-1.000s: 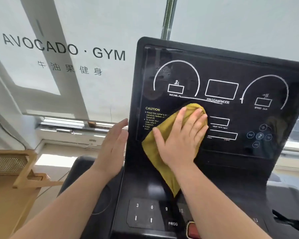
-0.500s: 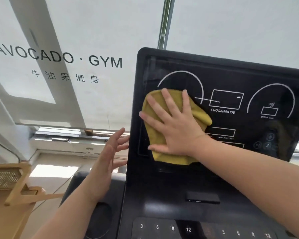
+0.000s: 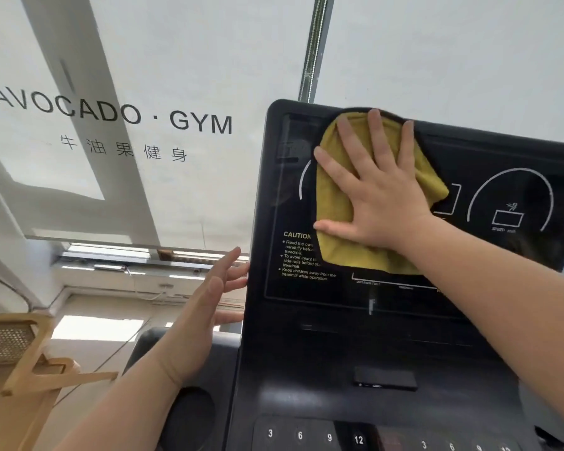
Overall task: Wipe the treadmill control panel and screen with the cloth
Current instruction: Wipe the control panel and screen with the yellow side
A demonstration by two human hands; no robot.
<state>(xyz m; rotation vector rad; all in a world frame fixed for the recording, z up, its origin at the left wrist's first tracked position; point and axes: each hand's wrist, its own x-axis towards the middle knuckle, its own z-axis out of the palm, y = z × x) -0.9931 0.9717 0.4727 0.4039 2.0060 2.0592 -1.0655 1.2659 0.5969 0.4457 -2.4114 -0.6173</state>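
Observation:
The treadmill's black control panel (image 3: 355, 336) fills the right half of the view, with its glossy screen (image 3: 502, 164) in the upper part. A mustard-yellow cloth (image 3: 336, 206) lies flat against the screen's upper left area, reaching the top edge. My right hand (image 3: 378, 193) presses the cloth to the screen with fingers spread and straight. My left hand (image 3: 205, 307) hovers beside the panel's left edge, fingers loosely extended, fingertips close to or touching that edge. A yellow caution text shows below the cloth.
A row of numbered buttons (image 3: 313, 436) runs along the panel's bottom. A round cup holder (image 3: 189, 415) sits left of the console. Behind stands a white window blind with gym lettering (image 3: 111, 112). A wooden rack (image 3: 23, 353) is at lower left.
My right hand has slid the cloth upward across the screen, from its lower middle to the upper left near the top edge. My left hand stayed beside the panel's left edge.

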